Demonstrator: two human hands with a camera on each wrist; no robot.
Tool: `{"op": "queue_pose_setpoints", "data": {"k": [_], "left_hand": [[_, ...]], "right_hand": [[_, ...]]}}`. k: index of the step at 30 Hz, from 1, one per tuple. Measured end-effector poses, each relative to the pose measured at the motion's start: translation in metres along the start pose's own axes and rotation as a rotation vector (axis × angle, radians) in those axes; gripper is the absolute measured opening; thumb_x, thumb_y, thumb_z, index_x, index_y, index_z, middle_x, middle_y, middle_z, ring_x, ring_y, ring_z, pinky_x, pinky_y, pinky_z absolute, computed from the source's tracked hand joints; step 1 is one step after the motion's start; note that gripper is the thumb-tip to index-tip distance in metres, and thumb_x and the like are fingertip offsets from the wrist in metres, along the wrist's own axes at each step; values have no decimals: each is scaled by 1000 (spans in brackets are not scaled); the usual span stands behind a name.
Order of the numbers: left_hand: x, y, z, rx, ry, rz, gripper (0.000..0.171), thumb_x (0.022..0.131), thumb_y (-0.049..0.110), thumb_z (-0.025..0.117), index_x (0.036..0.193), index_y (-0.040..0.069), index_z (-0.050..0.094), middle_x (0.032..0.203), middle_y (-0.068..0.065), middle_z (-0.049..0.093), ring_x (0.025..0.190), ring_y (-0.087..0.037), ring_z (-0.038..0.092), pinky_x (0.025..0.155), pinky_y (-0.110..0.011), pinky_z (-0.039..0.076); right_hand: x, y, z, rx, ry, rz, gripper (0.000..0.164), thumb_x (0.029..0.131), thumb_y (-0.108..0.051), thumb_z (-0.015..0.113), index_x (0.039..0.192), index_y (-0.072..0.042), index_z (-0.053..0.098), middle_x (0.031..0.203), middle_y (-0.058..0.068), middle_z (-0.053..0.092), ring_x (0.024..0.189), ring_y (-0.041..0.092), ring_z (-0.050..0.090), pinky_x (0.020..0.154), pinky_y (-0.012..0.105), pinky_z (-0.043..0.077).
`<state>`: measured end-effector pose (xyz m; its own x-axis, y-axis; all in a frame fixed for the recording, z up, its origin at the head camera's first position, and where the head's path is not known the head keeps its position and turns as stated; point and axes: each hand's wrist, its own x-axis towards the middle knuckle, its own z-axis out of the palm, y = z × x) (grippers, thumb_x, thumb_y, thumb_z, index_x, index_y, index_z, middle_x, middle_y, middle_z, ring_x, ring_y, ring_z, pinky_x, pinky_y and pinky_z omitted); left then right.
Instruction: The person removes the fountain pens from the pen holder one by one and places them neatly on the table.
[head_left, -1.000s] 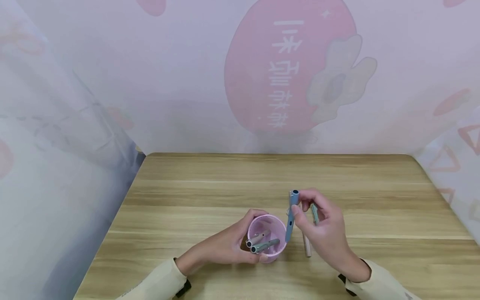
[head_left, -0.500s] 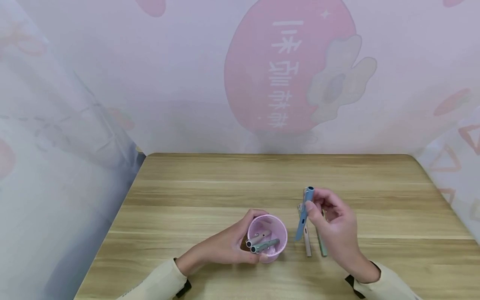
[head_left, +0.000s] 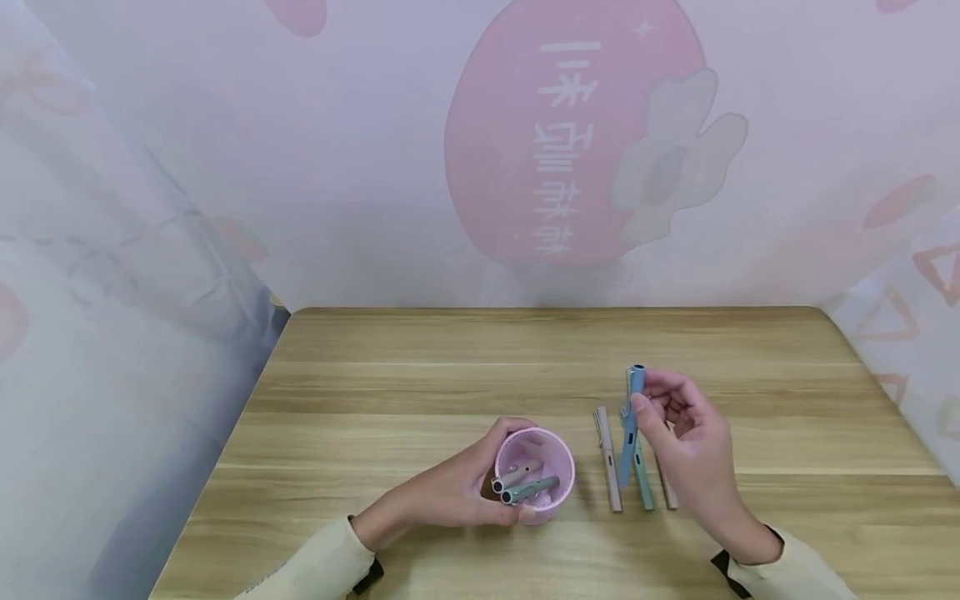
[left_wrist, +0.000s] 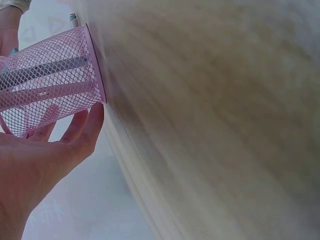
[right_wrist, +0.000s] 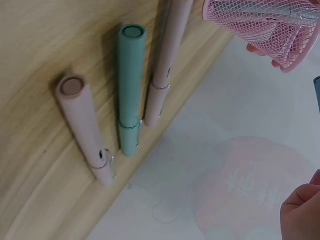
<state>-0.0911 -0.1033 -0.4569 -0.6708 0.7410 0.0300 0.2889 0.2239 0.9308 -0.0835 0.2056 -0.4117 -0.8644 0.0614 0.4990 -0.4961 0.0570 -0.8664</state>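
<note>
My left hand grips a pink mesh pen cup that stands on the table. Inside the cup lean a pinkish pen and a green pen, both capped. A blue capped pen is pinched between thumb and fingers of my right hand, held above the table right of the cup. Below it lie three more pens side by side: a pale pink pen, a green pen and another pink pen, partly hidden by the right hand in the head view.
The wooden table ends at a pale printed curtain along its back. More curtain hangs on the left side.
My right hand has moved right, away from the cup, carrying the blue pen. The pens lying on the table have come more into sight. The left hand and cup have stayed put.
</note>
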Motion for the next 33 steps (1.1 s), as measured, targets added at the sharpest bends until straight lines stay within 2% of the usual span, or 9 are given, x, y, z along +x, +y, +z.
{"op": "queue_pose_setpoints", "data": {"k": [6, 12, 18, 33], "left_hand": [[0, 1, -1, -4, 2, -16, 87, 92, 33, 87, 160, 35, 32, 148, -7, 56, 133, -18, 55, 115, -42, 45], [0, 1, -1, -6, 0, -21, 87, 92, 34, 86, 160, 35, 32, 149, -6, 56, 134, -18, 55, 115, -42, 44], [2, 2, 0, -15, -8, -24, 89, 91, 31, 86, 161, 36, 31, 148, -6, 57, 133, -19, 55, 114, -41, 45], [-1, 3, 0, -7, -5, -27, 88, 92, 34, 86, 161, 36, 31, 147, -6, 57, 133, -18, 55, 113, -41, 45]], "right_hand": [[1, 1, -9, -115, 31, 119, 20, 99, 12, 68, 119, 8, 69, 96, 11, 69, 81, 15, 61, 72, 18, 51], [2, 5, -22, -226, 25, 190, 18, 101, 6, 71, 119, 6, 70, 95, 5, 71, 78, 14, 63, 69, 18, 52], [4, 5, -33, -287, 39, 228, 15, 104, 0, 71, 118, 5, 69, 94, 4, 71, 78, 14, 64, 68, 18, 52], [0, 18, -54, -365, -16, 295, 22, 107, -10, 71, 123, 5, 68, 98, 0, 70, 80, 11, 63, 67, 17, 52]]}}
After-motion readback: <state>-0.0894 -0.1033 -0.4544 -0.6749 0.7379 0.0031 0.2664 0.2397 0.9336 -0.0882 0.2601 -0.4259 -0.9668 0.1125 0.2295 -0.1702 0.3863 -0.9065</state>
